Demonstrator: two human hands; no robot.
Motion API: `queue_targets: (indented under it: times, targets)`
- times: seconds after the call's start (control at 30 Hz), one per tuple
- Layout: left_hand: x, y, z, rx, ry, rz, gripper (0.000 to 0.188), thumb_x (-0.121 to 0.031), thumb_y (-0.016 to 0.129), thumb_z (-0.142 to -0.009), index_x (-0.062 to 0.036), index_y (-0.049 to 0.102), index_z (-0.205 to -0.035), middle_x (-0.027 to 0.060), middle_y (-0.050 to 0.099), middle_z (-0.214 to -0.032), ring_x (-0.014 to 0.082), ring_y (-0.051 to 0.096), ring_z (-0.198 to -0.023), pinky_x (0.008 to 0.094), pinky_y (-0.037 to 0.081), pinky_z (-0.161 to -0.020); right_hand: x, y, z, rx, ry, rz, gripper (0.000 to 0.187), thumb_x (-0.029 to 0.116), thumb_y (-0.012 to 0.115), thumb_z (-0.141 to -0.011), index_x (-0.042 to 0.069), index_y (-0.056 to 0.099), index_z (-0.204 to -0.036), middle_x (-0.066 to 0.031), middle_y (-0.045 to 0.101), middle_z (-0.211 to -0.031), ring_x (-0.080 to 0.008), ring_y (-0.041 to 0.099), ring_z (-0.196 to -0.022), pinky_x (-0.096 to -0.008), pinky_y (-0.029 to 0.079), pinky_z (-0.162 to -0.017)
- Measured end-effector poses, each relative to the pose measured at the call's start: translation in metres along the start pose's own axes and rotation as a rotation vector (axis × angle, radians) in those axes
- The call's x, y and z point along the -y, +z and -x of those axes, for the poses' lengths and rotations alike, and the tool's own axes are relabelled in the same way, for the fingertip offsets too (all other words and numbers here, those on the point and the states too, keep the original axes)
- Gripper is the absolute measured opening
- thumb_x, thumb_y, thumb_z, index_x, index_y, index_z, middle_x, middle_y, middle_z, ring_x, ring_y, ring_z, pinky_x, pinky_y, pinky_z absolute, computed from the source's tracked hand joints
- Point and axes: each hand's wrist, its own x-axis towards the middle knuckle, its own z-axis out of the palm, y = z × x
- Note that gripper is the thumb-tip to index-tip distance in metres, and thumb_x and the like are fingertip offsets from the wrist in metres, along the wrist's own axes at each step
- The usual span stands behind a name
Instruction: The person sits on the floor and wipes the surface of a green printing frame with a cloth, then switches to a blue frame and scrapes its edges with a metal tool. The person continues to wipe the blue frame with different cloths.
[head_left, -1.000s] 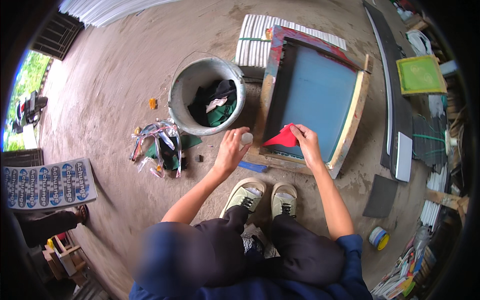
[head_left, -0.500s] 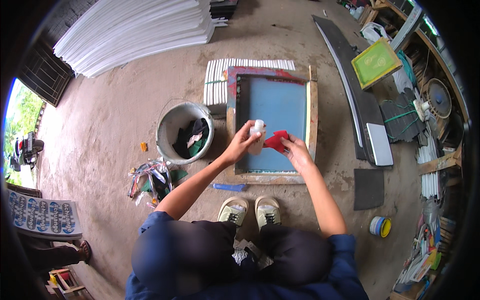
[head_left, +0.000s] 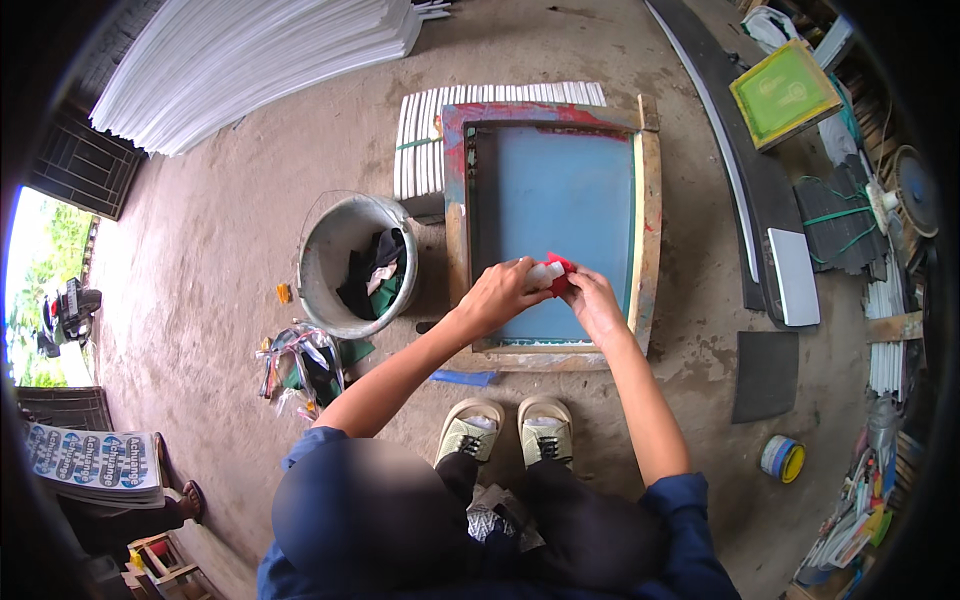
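A small translucent white bottle (head_left: 541, 276) lies tilted on its side in my left hand (head_left: 497, 293), whose fingers wrap round it. Its mouth points right and meets a red cloth (head_left: 561, 268). My right hand (head_left: 594, 302) pinches that cloth against the bottle's end. Both hands are over the lower part of a screen printing frame (head_left: 652, 240) with worn, paint-stained wooden sides and blue-grey mesh (head_left: 560, 190). The frame rests on a bundle of white slats or sheets (head_left: 420, 150), which sticks out at its far and left sides.
A grey bucket (head_left: 318, 262) of dark rags stands left of the frame, near a heap of scraps (head_left: 305, 360). A blue strip (head_left: 464, 378) lies before my shoes. To the right are a green screen frame (head_left: 785, 95), a dark mat (head_left: 766, 377) and a paint tin (head_left: 783, 458).
My left hand has tipped the bottle from upright to sideways, its mouth now against the red cloth. My right hand has drawn the cloth to it. The view has shifted slightly.
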Motion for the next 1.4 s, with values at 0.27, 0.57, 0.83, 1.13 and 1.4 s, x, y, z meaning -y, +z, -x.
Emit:
queue_targets:
  times: [0.27,0.57,0.83,1.13,1.4]
  targets:
    - [0.003,0.014,-0.006,-0.047,-0.031,-0.142,0.035,-0.030,0.070,-0.079,-0.0019,0.057,-0.097,0.0142,0.060,-0.085,0.0325,0.061,-0.082,0.0419,0.050,-0.069,-0.010,-0.005,-0.014,-0.222,-0.073,0.203,0.021,0.008,0.048,-0.095,-0.004,0.054,-0.111,-0.0124,0.062,-0.102,-0.0196,0.062,-0.091,-0.0332,0.052,-0.084]
    - [0.007,0.024,-0.004,-0.120,0.037,-0.341,0.033,-0.031,0.070,-0.077,-0.0048,0.058,-0.094,0.0100,0.058,-0.082,0.0278,0.060,-0.079,0.0392,0.051,-0.066,-0.021,-0.009,-0.016,-0.239,-0.054,0.089,0.023,0.011,0.052,-0.095,-0.004,0.057,-0.110,-0.0125,0.063,-0.101,-0.0205,0.063,-0.090,-0.0347,0.053,-0.085]
    - [0.007,0.027,-0.004,-0.114,0.016,-0.353,0.027,-0.026,0.070,-0.077,-0.0063,0.058,-0.091,0.0094,0.058,-0.083,0.0273,0.060,-0.078,0.0392,0.051,-0.065,-0.023,-0.012,-0.016,-0.256,-0.052,0.111,0.024,0.012,0.053,-0.094,-0.004,0.058,-0.111,-0.0122,0.064,-0.101,-0.0196,0.063,-0.090,-0.0336,0.053,-0.086]
    - [0.013,0.030,-0.005,-0.129,0.026,-0.280,0.030,-0.026,0.072,-0.076,-0.0059,0.059,-0.095,0.0098,0.058,-0.084,0.0279,0.059,-0.077,0.0398,0.050,-0.067,-0.022,-0.016,-0.021,-0.274,-0.049,0.159,0.023,0.011,0.054,-0.094,-0.005,0.058,-0.110,-0.0116,0.063,-0.102,-0.0185,0.063,-0.091,-0.0327,0.052,-0.085]
    - [0.041,0.010,0.051,-0.292,-0.166,0.185,0.038,-0.017,0.077,-0.073,-0.0078,0.062,-0.108,0.0086,0.064,-0.098,0.0239,0.061,-0.090,0.0348,0.048,-0.082,-0.025,-0.016,-0.031,-0.249,-0.042,0.158,0.025,0.011,0.058,-0.091,-0.005,0.057,-0.110,-0.0101,0.063,-0.099,-0.0163,0.063,-0.090,-0.0322,0.052,-0.083]
